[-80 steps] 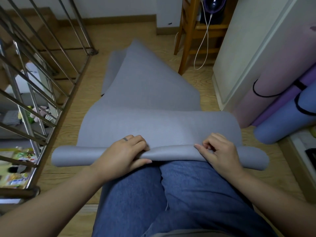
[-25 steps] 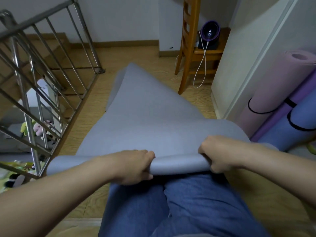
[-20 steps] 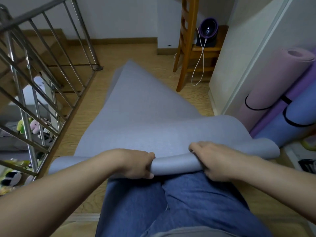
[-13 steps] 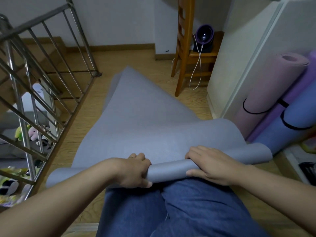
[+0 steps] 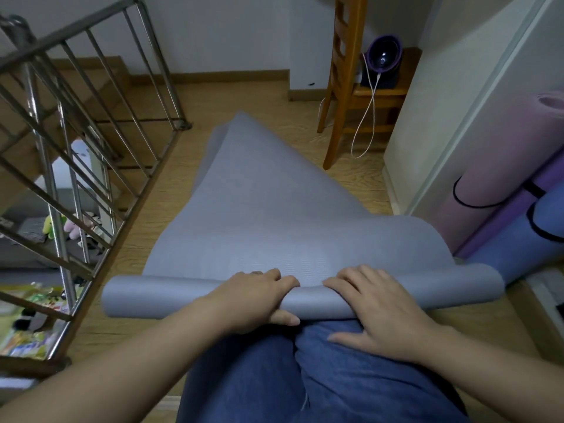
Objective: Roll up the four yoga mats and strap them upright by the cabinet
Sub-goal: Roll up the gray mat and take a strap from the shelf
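At my knees (image 5: 305, 367) I'm rolling the grey mat (image 5: 183, 296): left hand (image 5: 253, 297) curling round the roll, right hand (image 5: 378, 309) pressing it, fingers (image 5: 351, 279) seemingly flat. It's looking soft and springy, so I'm holding mid-roll. Beyond, 3 strapped mats (image 5: 503, 166) are leaning by the cabinet (image 5: 451, 117).

left hand (image 5: 253, 300) curled, right hand (image 5: 384, 315) flat

We find the light dim and even, cool grey in cast — no hard shadows, just a soft dark band under the rolled grey foam mat (image 5: 152, 297). The slanted steel stair railing (image 5: 50, 184) bows at the left edge — wide-angle distortion. A small glint sits on the round purple device (image 5: 384, 58).
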`<state>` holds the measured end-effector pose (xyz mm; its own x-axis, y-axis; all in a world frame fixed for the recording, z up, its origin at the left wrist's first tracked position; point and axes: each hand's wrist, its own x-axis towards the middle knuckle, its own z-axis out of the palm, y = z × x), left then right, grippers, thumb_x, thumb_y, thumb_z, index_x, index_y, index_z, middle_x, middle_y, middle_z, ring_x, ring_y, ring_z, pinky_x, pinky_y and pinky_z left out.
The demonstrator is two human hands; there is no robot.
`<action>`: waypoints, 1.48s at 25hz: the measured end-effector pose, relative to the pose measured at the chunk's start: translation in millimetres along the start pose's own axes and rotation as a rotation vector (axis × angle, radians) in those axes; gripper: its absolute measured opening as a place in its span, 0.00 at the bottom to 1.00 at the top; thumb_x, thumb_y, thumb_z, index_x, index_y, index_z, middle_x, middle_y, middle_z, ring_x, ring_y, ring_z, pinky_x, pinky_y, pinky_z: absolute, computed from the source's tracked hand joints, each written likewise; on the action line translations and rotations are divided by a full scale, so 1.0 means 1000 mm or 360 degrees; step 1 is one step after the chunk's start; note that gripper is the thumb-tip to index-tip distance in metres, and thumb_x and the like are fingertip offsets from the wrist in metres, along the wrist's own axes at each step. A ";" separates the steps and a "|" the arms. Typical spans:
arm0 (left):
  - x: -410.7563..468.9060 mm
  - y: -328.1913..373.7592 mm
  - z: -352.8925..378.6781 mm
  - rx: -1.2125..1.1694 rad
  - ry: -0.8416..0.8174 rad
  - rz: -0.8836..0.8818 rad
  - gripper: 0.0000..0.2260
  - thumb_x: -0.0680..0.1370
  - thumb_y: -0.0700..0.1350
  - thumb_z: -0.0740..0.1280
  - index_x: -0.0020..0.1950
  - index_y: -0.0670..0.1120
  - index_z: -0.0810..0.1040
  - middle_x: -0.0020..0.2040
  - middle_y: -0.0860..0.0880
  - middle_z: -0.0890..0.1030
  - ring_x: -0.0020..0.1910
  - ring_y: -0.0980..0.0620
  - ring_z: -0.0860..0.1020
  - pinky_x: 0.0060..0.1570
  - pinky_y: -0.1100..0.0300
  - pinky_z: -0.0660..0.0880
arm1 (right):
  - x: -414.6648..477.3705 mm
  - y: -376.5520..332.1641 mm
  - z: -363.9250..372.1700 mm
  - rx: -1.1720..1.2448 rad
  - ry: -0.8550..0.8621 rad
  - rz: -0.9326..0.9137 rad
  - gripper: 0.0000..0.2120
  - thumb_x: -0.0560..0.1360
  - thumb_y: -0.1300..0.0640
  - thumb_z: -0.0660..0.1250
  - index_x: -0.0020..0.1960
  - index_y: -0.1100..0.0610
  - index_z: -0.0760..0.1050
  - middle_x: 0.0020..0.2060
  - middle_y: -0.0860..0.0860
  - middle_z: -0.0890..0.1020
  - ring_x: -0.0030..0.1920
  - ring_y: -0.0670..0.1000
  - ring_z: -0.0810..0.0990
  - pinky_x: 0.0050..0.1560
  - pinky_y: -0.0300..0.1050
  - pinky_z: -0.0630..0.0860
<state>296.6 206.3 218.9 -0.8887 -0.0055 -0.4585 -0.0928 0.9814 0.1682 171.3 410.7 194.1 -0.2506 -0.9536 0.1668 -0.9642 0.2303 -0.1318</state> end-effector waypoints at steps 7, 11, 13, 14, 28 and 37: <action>0.014 -0.002 0.002 0.0229 0.0479 -0.0001 0.33 0.67 0.65 0.71 0.66 0.52 0.69 0.54 0.47 0.75 0.51 0.45 0.74 0.48 0.50 0.74 | 0.041 0.024 -0.015 0.0470 -0.0678 0.0395 0.24 0.67 0.28 0.63 0.51 0.45 0.69 0.46 0.41 0.75 0.47 0.46 0.74 0.43 0.43 0.67; 0.019 0.001 0.022 0.0514 0.0721 0.0002 0.31 0.52 0.49 0.78 0.54 0.49 0.74 0.38 0.48 0.75 0.30 0.45 0.76 0.28 0.55 0.70 | 0.050 0.029 -0.018 0.0483 -0.0755 0.0398 0.25 0.66 0.28 0.64 0.52 0.45 0.70 0.47 0.42 0.74 0.49 0.46 0.72 0.46 0.42 0.68; 0.022 -0.001 0.009 0.0416 0.0617 -0.0043 0.27 0.60 0.48 0.74 0.57 0.49 0.72 0.44 0.46 0.75 0.37 0.44 0.78 0.33 0.55 0.67 | 0.041 0.020 -0.004 0.0108 -0.0403 0.0284 0.30 0.63 0.27 0.62 0.56 0.46 0.70 0.49 0.44 0.73 0.50 0.48 0.71 0.49 0.44 0.69; 0.023 -0.002 0.003 0.0405 0.0553 -0.0066 0.24 0.66 0.49 0.71 0.61 0.49 0.69 0.49 0.46 0.75 0.43 0.43 0.78 0.37 0.55 0.66 | 0.037 0.013 0.003 -0.0040 -0.0251 0.0242 0.30 0.62 0.29 0.64 0.56 0.47 0.71 0.48 0.45 0.74 0.49 0.49 0.72 0.47 0.46 0.70; -0.023 0.000 -0.034 -0.0840 -0.0782 0.0040 0.18 0.73 0.47 0.73 0.61 0.49 0.73 0.55 0.50 0.82 0.55 0.50 0.80 0.58 0.54 0.77 | 0.049 -0.030 -0.080 0.0232 -0.1180 0.0196 0.30 0.63 0.36 0.74 0.58 0.48 0.68 0.50 0.46 0.75 0.51 0.49 0.74 0.49 0.44 0.72; -0.062 0.038 0.004 0.0017 0.0136 -0.0222 0.25 0.71 0.56 0.69 0.64 0.50 0.66 0.57 0.48 0.71 0.56 0.46 0.71 0.50 0.55 0.71 | 0.044 -0.037 -0.057 0.0335 -0.1349 0.0174 0.25 0.63 0.40 0.76 0.53 0.48 0.69 0.46 0.44 0.77 0.48 0.49 0.76 0.45 0.43 0.71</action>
<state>349.8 244.8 250.7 -0.9025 -0.1578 -0.4008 -0.2138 0.9719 0.0986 190.8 371.2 262.4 -0.1110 -0.7706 -0.6276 -0.8813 0.3681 -0.2962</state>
